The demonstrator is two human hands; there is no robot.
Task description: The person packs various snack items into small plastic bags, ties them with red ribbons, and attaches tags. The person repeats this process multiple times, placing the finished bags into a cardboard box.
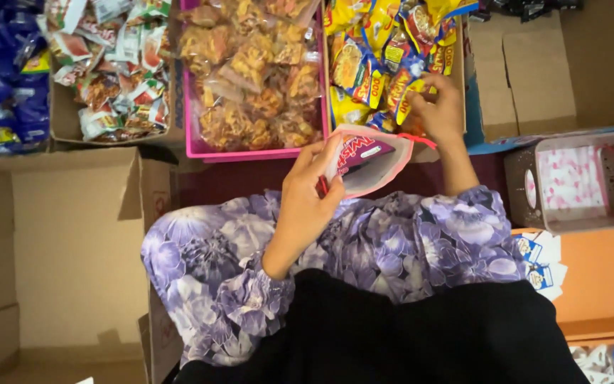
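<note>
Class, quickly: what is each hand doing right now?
Left hand: closed on the open pink bag.
Right hand: fingers curled among the yellow snack packets; grip cannot be told.

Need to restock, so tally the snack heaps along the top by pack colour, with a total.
Blue packets: 1 heap
Red-and-white packets: 1 heap
Clear bags of orange snacks: 1 heap
Yellow packets: 1 heap
Total: 4 heaps
The right hand is on the yellow packets. The left hand holds a pink pouch.
</note>
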